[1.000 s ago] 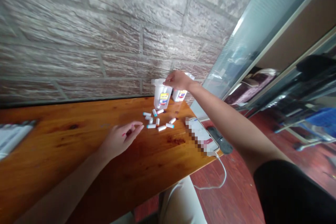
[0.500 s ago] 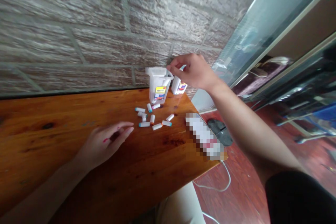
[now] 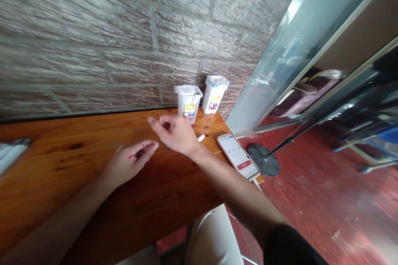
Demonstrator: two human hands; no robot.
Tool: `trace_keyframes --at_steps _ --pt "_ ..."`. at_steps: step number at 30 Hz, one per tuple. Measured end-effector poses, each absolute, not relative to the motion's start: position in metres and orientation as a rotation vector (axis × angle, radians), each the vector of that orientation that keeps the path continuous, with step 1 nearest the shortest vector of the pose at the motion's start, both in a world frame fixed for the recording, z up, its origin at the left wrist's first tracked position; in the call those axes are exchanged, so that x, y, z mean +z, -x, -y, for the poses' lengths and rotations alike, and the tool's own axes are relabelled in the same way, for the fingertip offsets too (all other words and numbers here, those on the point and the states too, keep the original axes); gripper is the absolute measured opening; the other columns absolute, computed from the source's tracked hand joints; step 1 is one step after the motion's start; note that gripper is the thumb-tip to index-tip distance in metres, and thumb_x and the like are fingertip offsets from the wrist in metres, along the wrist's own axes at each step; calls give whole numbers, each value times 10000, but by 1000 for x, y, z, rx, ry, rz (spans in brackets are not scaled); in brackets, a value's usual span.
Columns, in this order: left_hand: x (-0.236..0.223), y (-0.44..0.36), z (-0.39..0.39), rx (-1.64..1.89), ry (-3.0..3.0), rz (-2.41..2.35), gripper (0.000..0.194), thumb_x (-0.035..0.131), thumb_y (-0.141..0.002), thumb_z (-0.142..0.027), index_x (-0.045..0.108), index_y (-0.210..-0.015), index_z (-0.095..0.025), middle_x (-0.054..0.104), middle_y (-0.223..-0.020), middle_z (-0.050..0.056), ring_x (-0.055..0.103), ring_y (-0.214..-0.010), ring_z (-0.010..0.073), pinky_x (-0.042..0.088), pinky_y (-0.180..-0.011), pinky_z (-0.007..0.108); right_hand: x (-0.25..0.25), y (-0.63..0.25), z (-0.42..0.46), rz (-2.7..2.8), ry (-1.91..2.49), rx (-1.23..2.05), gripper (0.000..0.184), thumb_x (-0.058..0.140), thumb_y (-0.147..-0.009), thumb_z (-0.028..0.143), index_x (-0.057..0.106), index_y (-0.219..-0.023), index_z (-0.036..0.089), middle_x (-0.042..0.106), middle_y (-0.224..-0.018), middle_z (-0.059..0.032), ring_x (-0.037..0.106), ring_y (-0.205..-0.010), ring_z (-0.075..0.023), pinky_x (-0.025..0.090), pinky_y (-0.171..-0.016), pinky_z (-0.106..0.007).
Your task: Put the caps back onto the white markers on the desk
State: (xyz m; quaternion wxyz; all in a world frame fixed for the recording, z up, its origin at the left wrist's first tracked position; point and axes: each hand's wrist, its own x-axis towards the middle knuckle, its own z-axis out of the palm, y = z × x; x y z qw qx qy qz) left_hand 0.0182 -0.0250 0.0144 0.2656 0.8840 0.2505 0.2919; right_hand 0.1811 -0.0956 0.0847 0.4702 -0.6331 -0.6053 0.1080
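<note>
My left hand rests low over the wooden table, thumb and fingertips near one another with a gap behind them. No held thing shows clearly in it. To its right, my right hand hovers over the small white markers, fingers loosely bent and thumb apart, nothing visible in its grasp. It hides most of the markers; one white marker shows beyond the wrist. Behind the hand stands an open clear plastic box with a yellow label. A similar box, apparently lidded, stands to its right.
A stone-patterned wall rises behind the table. A phone with a lit timer lies at the right edge, a cable running from it. A dark round stand base sits on the red floor. A whitish object lies at far left.
My right hand has moved from the open box's rim down and left, over the markers. My left hand stays nearly in place, its fingertips nearer together. The view has shifted slightly left.
</note>
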Motion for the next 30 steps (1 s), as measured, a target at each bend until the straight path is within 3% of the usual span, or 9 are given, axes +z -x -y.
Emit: trace_keyframes --at_steps 5,13,19,30 --pt "21 -13 21 771 -2576 -619 423 470 -948 -461 685 -700 -193 716 -648 19 620 -541 128 448 -576 217 49 -170 82 1372 1539 210 525 466 -951 526 374 -549 203 399 -532 55 369 -527 -91 280 -557 -234" --pt "51 34 0 499 -2942 -476 420 460 -974 -446 716 -734 -213 704 -680 33 622 -618 137 443 -645 232 35 -183 97 1352 1374 216 522 489 -948 490 335 -536 209 348 -513 55 314 -496 -93 238 -535 -262" --pt "97 103 -11 247 -3129 -587 383 483 -959 -470 739 -798 -236 712 -724 31 617 -631 139 431 -640 243 36 -177 97 1387 1358 208 530 508 -945 483 343 -521 210 338 -489 50 302 -477 -94 244 -525 -275" --pt "191 173 -42 15 -3284 -704 390 508 -939 -472 699 -727 -205 618 -612 40 565 -590 160 412 -650 277 33 -182 96 1401 1401 220 548 523 -927 534 396 -513 197 377 -475 39 315 -468 -87 257 -495 -268"
